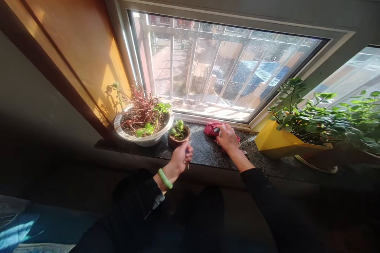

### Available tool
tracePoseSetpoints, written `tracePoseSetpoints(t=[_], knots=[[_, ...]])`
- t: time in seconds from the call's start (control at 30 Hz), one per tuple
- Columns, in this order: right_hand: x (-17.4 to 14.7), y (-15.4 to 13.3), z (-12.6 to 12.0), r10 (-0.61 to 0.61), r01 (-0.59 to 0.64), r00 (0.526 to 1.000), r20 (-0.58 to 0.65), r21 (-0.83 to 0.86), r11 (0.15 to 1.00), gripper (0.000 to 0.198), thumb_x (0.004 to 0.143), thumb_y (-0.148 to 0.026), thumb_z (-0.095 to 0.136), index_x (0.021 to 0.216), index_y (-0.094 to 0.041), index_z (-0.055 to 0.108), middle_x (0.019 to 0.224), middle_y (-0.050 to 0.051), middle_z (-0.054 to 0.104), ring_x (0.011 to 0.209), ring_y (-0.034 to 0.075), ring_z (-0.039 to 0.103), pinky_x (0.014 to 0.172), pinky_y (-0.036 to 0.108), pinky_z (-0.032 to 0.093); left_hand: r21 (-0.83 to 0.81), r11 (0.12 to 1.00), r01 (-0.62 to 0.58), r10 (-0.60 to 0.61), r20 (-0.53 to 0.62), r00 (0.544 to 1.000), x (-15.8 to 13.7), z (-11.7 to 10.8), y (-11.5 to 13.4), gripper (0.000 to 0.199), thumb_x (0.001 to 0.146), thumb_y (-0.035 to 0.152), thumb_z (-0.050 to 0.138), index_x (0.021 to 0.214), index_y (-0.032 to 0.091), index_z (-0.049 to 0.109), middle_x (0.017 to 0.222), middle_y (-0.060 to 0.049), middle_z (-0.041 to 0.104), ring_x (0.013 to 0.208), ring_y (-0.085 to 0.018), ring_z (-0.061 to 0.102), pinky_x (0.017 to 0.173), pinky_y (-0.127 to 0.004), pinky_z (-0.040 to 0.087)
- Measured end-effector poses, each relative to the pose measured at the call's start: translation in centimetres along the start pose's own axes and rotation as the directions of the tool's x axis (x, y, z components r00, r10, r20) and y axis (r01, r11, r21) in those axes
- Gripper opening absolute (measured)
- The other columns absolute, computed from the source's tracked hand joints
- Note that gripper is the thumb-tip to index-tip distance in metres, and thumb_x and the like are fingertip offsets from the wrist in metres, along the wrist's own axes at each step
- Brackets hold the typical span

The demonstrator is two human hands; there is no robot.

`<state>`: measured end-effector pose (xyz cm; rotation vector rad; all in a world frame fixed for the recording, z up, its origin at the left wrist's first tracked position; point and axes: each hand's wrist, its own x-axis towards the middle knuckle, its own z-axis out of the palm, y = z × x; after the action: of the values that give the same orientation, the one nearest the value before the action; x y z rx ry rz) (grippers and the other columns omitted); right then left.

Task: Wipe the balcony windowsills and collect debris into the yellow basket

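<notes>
My left hand (179, 155), with a green bangle at the wrist, is closed in front of the small brown pot (174, 142). A thin pale stick (188, 165) pokes out below its fingers. Low green leaves grow in that pot. On the dark stone sill, my right hand (228, 139) reaches down with curled fingers onto a crumpled red cloth or bag (210, 128). Something small and dark (217, 130) shows at its fingertips, too small to name. The palm side of the right hand is hidden.
A white round pot (142, 140) with reddish stems stands left on the sill (202, 146). To the right are a yellow angular planter (271, 140) with leafy plants and bits of debris. Behind is a barred window (204, 63); an orange wooden panel (80, 27) borders the left.
</notes>
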<state>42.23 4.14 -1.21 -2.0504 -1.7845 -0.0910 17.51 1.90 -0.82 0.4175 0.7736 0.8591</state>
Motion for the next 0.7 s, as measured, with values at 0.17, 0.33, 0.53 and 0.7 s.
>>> tracePoseSetpoints(t=[0.17,0.33,0.53,0.7], knots=[[1.9,-4.9,-2.3,-0.073,0.078,0.979,-0.190,0.015,0.997,0.047,0.082,-0.021,0.059,0.128,-0.023,0.064,0.134,0.014,0.052,0.121,0.031,0.045,0.103,0.041,0.039,0.061,0.998,0.026,-0.025,-0.020,0.999,1.1,-0.2,1.2,0.032,0.093,0.034,0.061,0.072,0.017,0.044,0.058,0.006,0.042,0.040,-0.001,0.029,0.036,-0.011,0.012],[2.8,-11.6,1.0,-0.154,0.160,0.977,0.147,-0.035,0.986,0.047,0.086,-0.034,0.060,0.133,-0.030,0.063,0.144,0.010,0.050,0.123,0.033,0.041,0.097,0.043,0.042,0.102,0.995,0.011,-0.006,-0.052,0.999,2.7,0.0,2.3,0.031,0.096,0.031,0.057,0.071,0.017,0.044,0.056,0.007,0.041,0.038,0.000,0.028,0.034,-0.010,0.012],[2.1,-7.3,2.5,-0.031,0.054,0.982,0.187,-0.120,0.991,0.045,0.091,-0.030,0.051,0.134,-0.034,0.063,0.152,0.006,0.042,0.125,0.031,0.042,0.095,0.040,0.043,0.138,0.989,-0.055,0.057,-0.016,0.998,4.5,0.6,2.6,0.042,0.092,0.044,0.065,0.068,0.017,0.042,0.056,0.007,0.040,0.038,0.000,0.028,0.035,-0.011,0.013],[1.6,-2.4,-1.3,0.176,-0.149,0.975,0.136,-0.185,0.971,0.046,0.089,-0.024,0.051,0.132,-0.027,0.066,0.139,0.012,0.054,0.118,0.031,0.047,0.094,0.039,0.043,0.166,0.974,-0.155,0.157,0.002,0.988,5.2,0.9,1.8,0.048,0.085,0.051,0.070,0.065,0.018,0.041,0.056,0.006,0.041,0.039,-0.001,0.029,0.036,-0.013,0.014]])
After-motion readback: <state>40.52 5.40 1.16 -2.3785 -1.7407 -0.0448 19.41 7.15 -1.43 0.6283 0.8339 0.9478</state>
